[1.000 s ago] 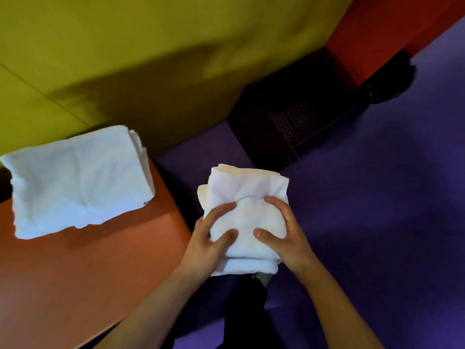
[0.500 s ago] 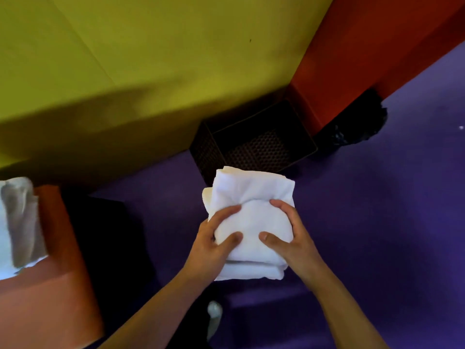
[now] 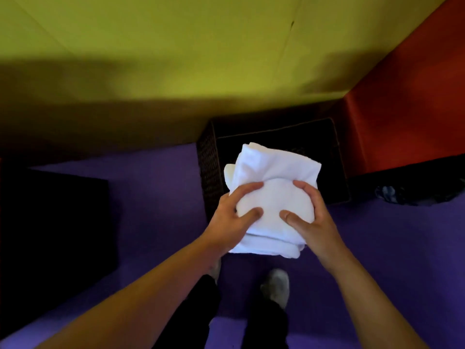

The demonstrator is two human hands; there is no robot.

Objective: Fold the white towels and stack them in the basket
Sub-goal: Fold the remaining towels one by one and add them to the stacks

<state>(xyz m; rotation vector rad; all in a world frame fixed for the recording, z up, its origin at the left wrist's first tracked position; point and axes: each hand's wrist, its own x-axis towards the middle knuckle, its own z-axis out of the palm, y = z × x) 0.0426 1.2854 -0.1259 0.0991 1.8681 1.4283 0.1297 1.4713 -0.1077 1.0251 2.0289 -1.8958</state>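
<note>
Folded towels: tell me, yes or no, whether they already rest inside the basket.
No: the folded towels are held above the basket, gripped by the left hand and the right hand.

Dim, soft view: the yellow wall [image 3: 176, 46] is brightest, a broad shadow crosses its base (edges smeared), and straight lines bow outward.
</note>
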